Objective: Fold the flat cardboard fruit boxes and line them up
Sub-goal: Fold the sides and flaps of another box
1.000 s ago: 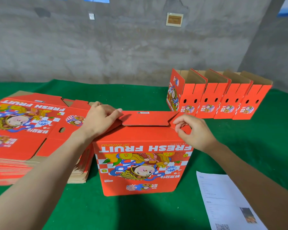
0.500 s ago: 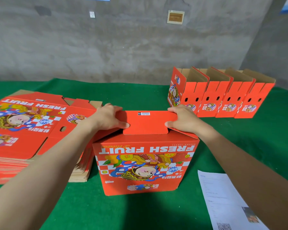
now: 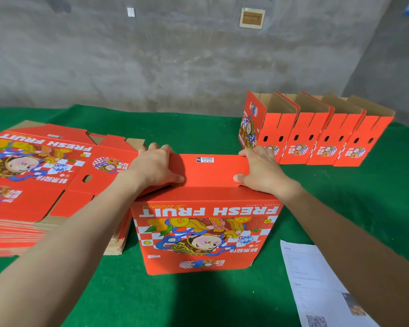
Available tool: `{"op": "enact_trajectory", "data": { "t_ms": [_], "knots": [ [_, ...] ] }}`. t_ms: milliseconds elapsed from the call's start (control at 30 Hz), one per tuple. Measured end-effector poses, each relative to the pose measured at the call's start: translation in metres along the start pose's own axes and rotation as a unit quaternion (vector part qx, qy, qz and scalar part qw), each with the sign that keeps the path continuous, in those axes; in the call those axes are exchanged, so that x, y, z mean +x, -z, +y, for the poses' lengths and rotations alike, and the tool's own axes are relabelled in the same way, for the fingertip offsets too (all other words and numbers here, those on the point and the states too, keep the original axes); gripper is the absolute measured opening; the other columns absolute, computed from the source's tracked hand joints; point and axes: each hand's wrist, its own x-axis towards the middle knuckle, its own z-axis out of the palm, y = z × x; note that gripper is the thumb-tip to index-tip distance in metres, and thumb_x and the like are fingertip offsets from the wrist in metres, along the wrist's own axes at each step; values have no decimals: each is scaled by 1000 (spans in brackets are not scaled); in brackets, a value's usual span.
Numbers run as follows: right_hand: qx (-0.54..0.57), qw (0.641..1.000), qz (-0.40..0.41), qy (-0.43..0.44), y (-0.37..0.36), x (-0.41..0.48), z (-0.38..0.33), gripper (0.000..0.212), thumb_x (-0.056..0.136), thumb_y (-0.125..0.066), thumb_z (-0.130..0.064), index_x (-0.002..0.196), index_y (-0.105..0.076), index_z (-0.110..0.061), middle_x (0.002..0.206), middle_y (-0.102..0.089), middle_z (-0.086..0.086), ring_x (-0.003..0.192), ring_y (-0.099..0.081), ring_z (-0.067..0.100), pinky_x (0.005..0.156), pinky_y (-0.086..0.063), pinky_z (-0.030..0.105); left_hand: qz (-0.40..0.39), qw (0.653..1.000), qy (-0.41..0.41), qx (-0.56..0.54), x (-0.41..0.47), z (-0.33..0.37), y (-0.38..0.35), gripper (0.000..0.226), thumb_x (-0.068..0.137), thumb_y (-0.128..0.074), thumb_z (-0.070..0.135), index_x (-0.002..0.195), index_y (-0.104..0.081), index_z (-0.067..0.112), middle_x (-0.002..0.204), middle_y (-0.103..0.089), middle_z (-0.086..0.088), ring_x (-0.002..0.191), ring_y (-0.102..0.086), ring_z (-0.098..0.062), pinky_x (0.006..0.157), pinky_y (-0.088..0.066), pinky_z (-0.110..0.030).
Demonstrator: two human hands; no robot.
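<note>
Left hand (image 3: 156,166) and right hand (image 3: 261,172) grip one box (image 3: 203,234); four folded boxes (image 3: 319,147) aligned; one flat stack (image 3: 33,175)

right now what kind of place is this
Probably a small packing workshop: a stack of flat boxes on a green table, a row of folded boxes, and a bare concrete wall.

One wide-angle camera worn on the head looks forward and down from close above the green table (image 3: 198,303), the folded box (image 3: 206,232) near at centre and the grey wall (image 3: 175,55) across the top.
</note>
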Motion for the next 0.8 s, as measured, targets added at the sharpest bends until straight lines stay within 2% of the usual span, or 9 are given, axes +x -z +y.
{"op": "enact_trajectory", "data": {
  "t_ms": [267,400,467,533,567,600,667,733,800],
  "knots": [
    [64,998,-15,11,2,-1,7,59,90,-60,-38,142,-40,-20,141,-35,9,135,-22,29,110,-21,37,9,996,-9,-93,0,-8,0,67,77,-70,50,134,-48,22,130,-49,-14,125,-36,-32,103,-30,-33],
    [110,994,1,8,3,-1,9,44,97,-50,-30,139,-47,-18,141,-39,10,135,-27,27,111,-21,35,45,982,-3,-186,3,-16,-3,60,82,-71,38,134,-51,18,131,-55,-10,117,-51,-23,95,-38,-27],
    [144,989,16,6,3,-1,11,37,100,-44,-20,136,-52,-13,141,-44,11,132,-36,24,109,-25,30,52,938,22,-342,4,-23,-5,68,83,-71,17,143,-40,19,139,-49,-8,108,-55,-17,86,-42,-23],
    [227,973,41,-22,6,-2,13,35,101,-40,-10,133,-55,-8,140,-49,11,116,-51,16,95,-34,19,38,832,60,-550,-1,-33,-7,76,85,-63,-1,148,-27,20,144,-43,-9,99,-61,-14,72,-50,-21],
    [290,954,60,-50,7,-3,15,35,101,-38,-8,131,-55,-8,139,-51,9,110,-54,12,91,-35,16,38,775,73,-627,-6,-39,-9,73,87,-59,-2,149,-25,18,137,-50,-8,91,-65,-12,65,-52,-18],
    [358,927,78,-83,9,-6,18,35,101,-37,-6,130,-56,-9,137,-52,6,111,-53,10,90,-34,15,39,746,89,-658,-12,-46,-13,66,90,-58,4,147,-28,17,125,-59,-4,86,-67,-9,65,-52,-16],
    [450,874,95,-158,8,-16,24,29,102,-38,-11,119,-61,-13,121,-60,-2,103,-53,9,87,-34,19,5,767,120,-631,-24,-62,-25,60,89,-59,39,142,-38,23,117,-64,6,99,-62,-8,84,-47,-22],
    [463,856,29,-229,-10,-31,36,23,102,-39,-21,91,-59,-17,86,-65,-5,77,-54,10,83,-39,26,-75,801,126,-581,-36,-74,-36,59,81,-48,68,129,-54,33,118,-67,0,106,-64,-20,95,-46,-41],
    [457,836,-79,-294,-31,-50,41,28,102,-39,-22,78,-50,-12,71,-59,4,68,-54,19,84,-48,41,-121,803,111,-573,-40,-77,-41,54,84,-40,72,119,-60,35,108,-72,-3,101,-68,-23,94,-48,-45]
  ]
}}
